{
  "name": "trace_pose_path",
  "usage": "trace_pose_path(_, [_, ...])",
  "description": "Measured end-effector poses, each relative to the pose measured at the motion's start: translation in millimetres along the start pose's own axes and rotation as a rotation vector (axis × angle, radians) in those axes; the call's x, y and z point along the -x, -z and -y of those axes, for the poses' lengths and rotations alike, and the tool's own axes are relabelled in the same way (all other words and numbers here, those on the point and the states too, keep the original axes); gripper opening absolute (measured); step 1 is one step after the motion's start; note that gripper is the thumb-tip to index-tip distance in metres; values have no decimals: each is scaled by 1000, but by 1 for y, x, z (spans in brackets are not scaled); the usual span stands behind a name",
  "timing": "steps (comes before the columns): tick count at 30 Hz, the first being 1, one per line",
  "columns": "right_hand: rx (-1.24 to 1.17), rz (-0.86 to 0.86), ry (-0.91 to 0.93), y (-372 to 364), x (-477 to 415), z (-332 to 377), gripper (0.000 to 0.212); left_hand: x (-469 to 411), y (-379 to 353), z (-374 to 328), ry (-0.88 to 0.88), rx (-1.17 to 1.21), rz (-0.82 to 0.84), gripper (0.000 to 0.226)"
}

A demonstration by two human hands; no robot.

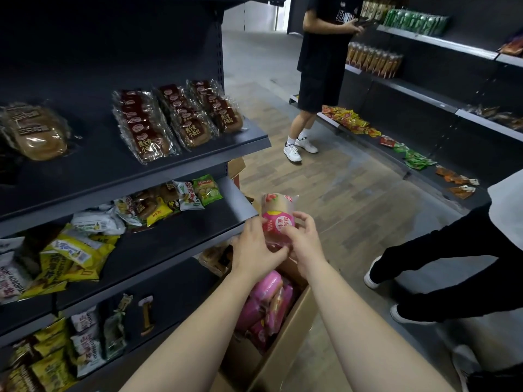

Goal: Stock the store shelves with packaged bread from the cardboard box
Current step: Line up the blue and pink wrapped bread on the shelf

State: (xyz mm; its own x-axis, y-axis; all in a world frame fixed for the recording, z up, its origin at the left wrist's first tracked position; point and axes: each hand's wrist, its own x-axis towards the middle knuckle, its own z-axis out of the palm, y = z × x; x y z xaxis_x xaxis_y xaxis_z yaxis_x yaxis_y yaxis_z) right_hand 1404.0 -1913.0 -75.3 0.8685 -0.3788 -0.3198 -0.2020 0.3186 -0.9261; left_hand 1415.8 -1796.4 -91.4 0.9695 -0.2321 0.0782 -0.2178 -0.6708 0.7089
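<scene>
- To my left, the shelf rack (181, 165) fills the view. Brown bread packs (175, 120) lie on the top board, and the middle board (203, 224) has a bare dark stretch at its right end.
- Down below my forearms sits the cardboard box (285, 346), open at the top and pushed close against the foot of the rack.
- Inside it there's a heap of pink packets (266, 304), so by my reckoning plenty of stocking is left.
- Up in front of me is the bread packet (278, 219), clear of the box and raised to about the level of the middle board's front edge. Its long axis runs up and away from me, top end free and bottom end in my grip.
- My left hand (254, 250) wraps the lower left side and sits right by that front edge, so it's the nearer hand to the shelf.
- My right hand (304, 244) pinches the right side, thumb low, with my fingers (301, 219) curled at the packet's edge.
- The key relation is that the bare stretch lies left of the packet and just past my left knuckles. I judge the move is a short swing leftward, tipping the packet flat.
</scene>
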Motion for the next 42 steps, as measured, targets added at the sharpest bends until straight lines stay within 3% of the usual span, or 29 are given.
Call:
trace_pose_path(6, [67,-70,16,13,-5,0,19,-3,16,7,-73,49,-54,33])
trace_pose_path(9, [108,4,13,19,4,3,20,-9,31,10,-156,-120,-35,52])
trace_pose_path(14, [295,279,-49,32,18,9,21,-18,45,19,-383,-541,232,89])
trace_pose_path(18, [384,361,-35,36,23,11,33,-17,42,31,-457,-585,344,71])
trace_pose_path(21, [425,267,-2,42,20,2,37,-14,44,34,-444,-588,337,62])
trace_pose_path(25, [679,97,251,45,18,1,52,-13,52,34,-366,-586,315,65])
trace_pose_path(28, [1012,240,382,40,23,10,89,-13,55,32,-362,-572,265,64])
trace_pose_path(31, [1372,332,476,38,22,9,105,-12,57,31,-366,-555,246,63])
trace_pose_path(35, [1553,302,629,38,19,9,105,-11,62,32,-389,-532,224,65])
trace_pose_path(42, [1579,270,767,33,18,18,87,-13,73,35,-462,-501,188,67])
